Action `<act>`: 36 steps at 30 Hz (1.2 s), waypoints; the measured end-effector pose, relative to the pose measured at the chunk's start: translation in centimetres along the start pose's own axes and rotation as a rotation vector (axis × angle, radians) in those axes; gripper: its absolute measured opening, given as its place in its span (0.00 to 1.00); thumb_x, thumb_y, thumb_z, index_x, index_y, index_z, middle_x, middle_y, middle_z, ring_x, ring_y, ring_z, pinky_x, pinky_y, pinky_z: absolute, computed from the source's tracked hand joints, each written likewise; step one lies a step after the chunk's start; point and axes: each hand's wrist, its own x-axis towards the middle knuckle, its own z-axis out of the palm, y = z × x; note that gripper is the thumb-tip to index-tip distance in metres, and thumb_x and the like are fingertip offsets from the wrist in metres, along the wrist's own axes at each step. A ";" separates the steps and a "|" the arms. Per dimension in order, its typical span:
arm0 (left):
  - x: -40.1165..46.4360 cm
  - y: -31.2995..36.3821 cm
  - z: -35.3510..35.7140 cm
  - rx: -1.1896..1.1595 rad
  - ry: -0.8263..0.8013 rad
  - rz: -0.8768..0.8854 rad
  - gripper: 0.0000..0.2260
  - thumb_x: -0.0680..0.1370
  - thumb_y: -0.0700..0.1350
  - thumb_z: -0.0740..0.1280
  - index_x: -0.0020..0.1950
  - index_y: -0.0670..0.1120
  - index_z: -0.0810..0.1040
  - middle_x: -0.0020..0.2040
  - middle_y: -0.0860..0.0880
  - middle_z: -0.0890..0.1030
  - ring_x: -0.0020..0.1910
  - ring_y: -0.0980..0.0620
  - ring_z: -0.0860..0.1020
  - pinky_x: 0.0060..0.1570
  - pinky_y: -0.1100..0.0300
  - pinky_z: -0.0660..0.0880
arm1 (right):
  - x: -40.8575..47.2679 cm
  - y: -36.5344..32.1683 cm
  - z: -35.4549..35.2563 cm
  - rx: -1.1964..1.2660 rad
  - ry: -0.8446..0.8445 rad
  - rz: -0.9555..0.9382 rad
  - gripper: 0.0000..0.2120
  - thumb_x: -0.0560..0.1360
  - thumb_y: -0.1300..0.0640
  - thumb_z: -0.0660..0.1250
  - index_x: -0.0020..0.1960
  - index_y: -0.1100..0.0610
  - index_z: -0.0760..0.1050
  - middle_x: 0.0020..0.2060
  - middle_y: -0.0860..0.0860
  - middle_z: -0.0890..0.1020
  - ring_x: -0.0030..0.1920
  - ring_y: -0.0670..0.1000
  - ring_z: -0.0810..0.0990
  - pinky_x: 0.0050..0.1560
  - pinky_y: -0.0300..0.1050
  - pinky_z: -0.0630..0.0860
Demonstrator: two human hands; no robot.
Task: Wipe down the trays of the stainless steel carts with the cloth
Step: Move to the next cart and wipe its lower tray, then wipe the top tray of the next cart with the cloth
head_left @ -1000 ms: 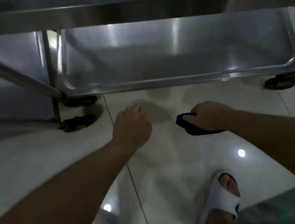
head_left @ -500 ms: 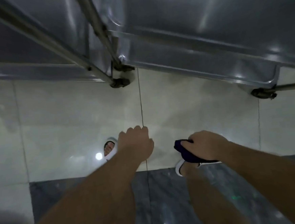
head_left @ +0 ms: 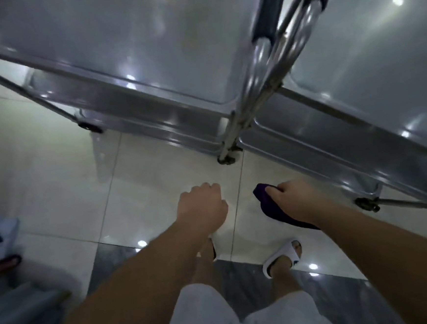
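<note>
Two stainless steel carts stand side by side ahead of me. The left cart's top tray (head_left: pixel 111 39) fills the upper left, and the right cart's tray (head_left: pixel 367 57) fills the upper right. Their upright posts (head_left: pixel 259 81) meet between them. My right hand (head_left: pixel 295 197) grips a dark purple cloth (head_left: pixel 269 207) in the air above the floor, short of the right cart. My left hand (head_left: pixel 202 208) hangs beside it with curled fingers and holds nothing.
Cart wheels (head_left: pixel 228 158) (head_left: pixel 366 203) rest on the pale tiled floor (head_left: pixel 55 174). My feet in white slippers (head_left: pixel 281 257) stand near a dark floor strip. Another person's foot in a dark sandal (head_left: pixel 3 262) shows at the left edge.
My view has risen from the lower tray to the carts' tops and swung left. Both hands stay held out low, the right one still holding the cloth.
</note>
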 end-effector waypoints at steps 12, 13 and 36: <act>-9.4 -11.6 -14.8 -0.077 0.193 -0.103 0.19 0.84 0.55 0.56 0.72 0.49 0.72 0.67 0.45 0.77 0.63 0.43 0.77 0.60 0.50 0.72 | -8.8 -20.1 -9.2 0.103 0.118 -0.179 0.25 0.85 0.40 0.52 0.55 0.57 0.80 0.48 0.57 0.82 0.47 0.55 0.80 0.49 0.48 0.74; -9.5 -12.3 -15.7 -0.092 0.216 -0.121 0.19 0.84 0.55 0.57 0.71 0.49 0.73 0.67 0.45 0.78 0.63 0.43 0.78 0.60 0.50 0.73 | -8.7 -21.2 -10.0 0.102 0.138 -0.191 0.26 0.85 0.39 0.51 0.52 0.56 0.80 0.46 0.56 0.82 0.46 0.54 0.80 0.48 0.47 0.74; -8.1 -35.4 -31.7 -0.312 0.418 -0.528 0.15 0.83 0.53 0.56 0.64 0.50 0.75 0.60 0.49 0.79 0.57 0.45 0.79 0.56 0.49 0.76 | 3.7 -51.2 -21.3 0.049 0.026 -0.508 0.29 0.84 0.40 0.52 0.50 0.63 0.79 0.40 0.55 0.84 0.40 0.53 0.81 0.44 0.45 0.74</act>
